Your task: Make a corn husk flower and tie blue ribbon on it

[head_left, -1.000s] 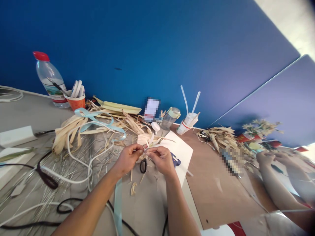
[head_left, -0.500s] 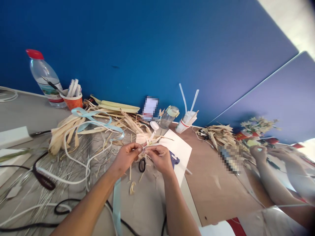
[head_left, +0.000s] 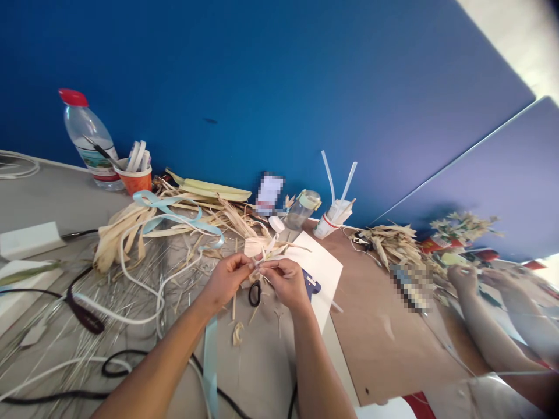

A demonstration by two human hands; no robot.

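My left hand (head_left: 227,280) and my right hand (head_left: 286,283) meet over the table, both closed in a pinch on the same small bundle of pale dried husk strips (head_left: 269,251). Thin ends of the bundle stick up and to the right past my fingertips; the part between the fingers is hidden. Just below the hands lies a black looped handle (head_left: 254,294), probably of scissors. A dark blue object (head_left: 311,284) rests on a white sheet (head_left: 331,265), partly behind my right hand.
Dried husks (head_left: 120,233), a light blue ribbon (head_left: 210,361), thin wires (head_left: 87,302) and cables clutter the left. Along the blue partition stand a bottle (head_left: 94,145), an orange cup (head_left: 136,181), a jar (head_left: 301,212) and a white cup (head_left: 325,226). Another person's hands (head_left: 465,279) work at right.
The view has turned slightly, so everything sits a little further right. Both hands keep their pinch on the husk strips, with barely any finger movement.
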